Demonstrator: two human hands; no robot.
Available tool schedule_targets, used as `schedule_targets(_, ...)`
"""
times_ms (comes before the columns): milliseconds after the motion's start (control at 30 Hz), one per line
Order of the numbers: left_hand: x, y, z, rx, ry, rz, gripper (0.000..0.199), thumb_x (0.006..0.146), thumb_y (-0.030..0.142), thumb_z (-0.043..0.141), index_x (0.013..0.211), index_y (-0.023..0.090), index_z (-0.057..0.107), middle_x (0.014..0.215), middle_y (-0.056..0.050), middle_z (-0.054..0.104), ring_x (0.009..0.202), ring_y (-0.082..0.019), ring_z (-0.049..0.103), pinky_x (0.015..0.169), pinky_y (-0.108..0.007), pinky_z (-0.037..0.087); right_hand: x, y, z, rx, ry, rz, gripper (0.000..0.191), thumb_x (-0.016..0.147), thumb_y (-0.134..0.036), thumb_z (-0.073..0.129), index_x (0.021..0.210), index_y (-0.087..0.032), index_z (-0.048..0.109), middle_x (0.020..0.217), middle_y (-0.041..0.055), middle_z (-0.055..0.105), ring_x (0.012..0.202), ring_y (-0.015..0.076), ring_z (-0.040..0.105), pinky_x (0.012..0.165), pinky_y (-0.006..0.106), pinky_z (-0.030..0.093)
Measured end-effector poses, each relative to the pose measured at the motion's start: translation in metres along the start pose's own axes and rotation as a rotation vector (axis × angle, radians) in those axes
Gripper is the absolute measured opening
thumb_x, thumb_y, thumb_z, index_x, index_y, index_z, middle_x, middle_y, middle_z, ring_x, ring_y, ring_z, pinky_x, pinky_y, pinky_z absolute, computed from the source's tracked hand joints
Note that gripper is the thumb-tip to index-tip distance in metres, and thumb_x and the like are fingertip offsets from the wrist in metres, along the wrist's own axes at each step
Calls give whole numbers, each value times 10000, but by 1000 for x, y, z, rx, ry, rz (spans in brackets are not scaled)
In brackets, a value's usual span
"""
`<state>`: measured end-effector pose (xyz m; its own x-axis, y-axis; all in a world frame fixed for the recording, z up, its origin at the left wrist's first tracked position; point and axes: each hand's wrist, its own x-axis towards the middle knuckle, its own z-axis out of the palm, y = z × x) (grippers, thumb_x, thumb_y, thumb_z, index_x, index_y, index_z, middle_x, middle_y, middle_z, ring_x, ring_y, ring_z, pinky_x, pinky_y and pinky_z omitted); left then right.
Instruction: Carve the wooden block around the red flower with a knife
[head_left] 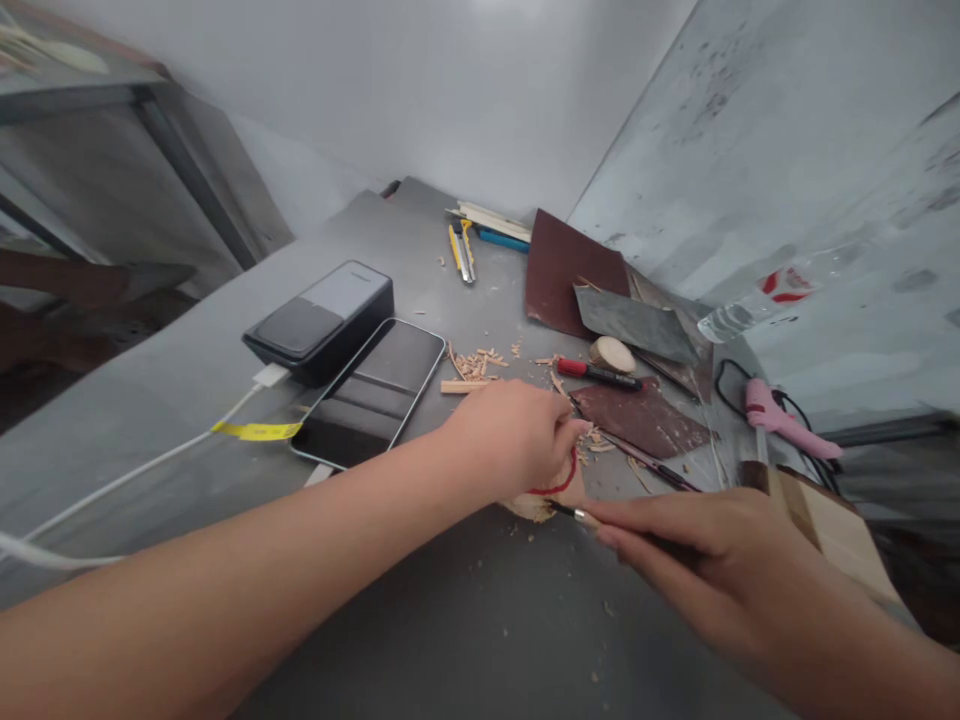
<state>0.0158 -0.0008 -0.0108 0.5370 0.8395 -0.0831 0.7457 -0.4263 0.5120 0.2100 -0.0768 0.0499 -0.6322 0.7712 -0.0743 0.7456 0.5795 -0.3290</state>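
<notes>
Grey table (465, 620) goes under everything. The right hand (697, 560) pinches a thin tool between its thumb and fingers. The left hand (517, 435) is curled up tight, holding the wood piece down on the table. A black box (322, 315) sits on the left, with a white cord plugged in. The phone (371, 395) lies just beside it, and a bit of yellow tape is by its edge. At the back is a dark red sheet (566, 270), and a grey sheet (637, 322) lies partly on top of it. A clear bottle (772, 295) is on the right. The pink glue gun (787, 420) is near it. The wood piece (536, 503) is under the left hand and has a red line on it. The yellow cutter (463, 252) lies at the back. A round bit of wood (612, 355) is next to the red and black marker (600, 374). The thin tool (566, 509) has its tip touching the wood piece. Little wood curls (474, 363) lie all around.
</notes>
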Motion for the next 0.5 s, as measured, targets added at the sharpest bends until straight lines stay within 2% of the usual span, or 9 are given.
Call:
schedule_targets(67, 0, 1, 0, 3, -4, -6, 427, 1049, 457, 418, 990, 236, 779, 973, -103, 826, 941, -340, 774, 724, -381, 508, -1, 3, -2, -41, -26, -46, 307, 1038, -174, 540, 1085, -248, 835, 783, -8, 823, 589, 149, 748, 538, 203, 567)
schedule_targets(200, -1, 2, -3, 8, -12, -11, 420, 1048, 448, 420, 983, 238, 778, 979, -98, 826, 942, -346, 773, 724, -388, 511, -10, 25, -4, -307, 54, -441, 486, 1050, -79, 330, 1375, -152, 685, 985, 94, 838, 786, 239, 790, 652, 336, 622)
schedule_targets(267, -1, 2, -3, 6, -12, -12, 418, 1048, 449, 420, 983, 239, 776, 986, -94, 827, 942, -346, 773, 717, -388, 507, -11, 31, -4, -335, 43, -512, 485, 1055, -74, 318, 1397, -131, 657, 996, 98, 834, 803, 244, 789, 666, 345, 616)
schedule_targets(333, -1, 2, -3, 2, -12, -13, 412, 1047, 450, 425, 982, 243, 775, 985, -88, 827, 941, -339, 774, 711, -381, 502, -8, 27, -3, -204, 15, -396, 422, 1060, -94, 400, 1350, -161, 699, 977, 59, 840, 780, 202, 797, 678, 291, 616)
schedule_targets(400, -1, 2, -3, 1, -10, -16, 407, 1048, 453, 432, 980, 246, 776, 984, -86, 828, 945, -336, 775, 715, -379, 500, -5, 17, 0, -24, 12, -171, 321, 1069, -171, 499, 1242, -208, 767, 922, 14, 850, 729, 164, 805, 658, 232, 619)
schedule_targets(467, -1, 2, -3, 0, -10, -21, 404, 1048, 454, 438, 978, 244, 776, 985, -90, 828, 946, -340, 774, 719, -382, 498, -3, 6, 3, 45, 2, -18, 264, 1068, -223, 553, 1137, -235, 808, 843, -13, 847, 679, 150, 806, 610, 205, 616)
schedule_targets(500, -1, 2, -3, -2, -11, -23, 404, 1048, 453, 439, 976, 242, 776, 986, -91, 828, 947, -341, 774, 720, -383, 497, -4, 3, 4, 46, 5, 11, 263, 1069, -229, 555, 1109, -238, 815, 821, -17, 845, 665, 149, 804, 594, 204, 615)
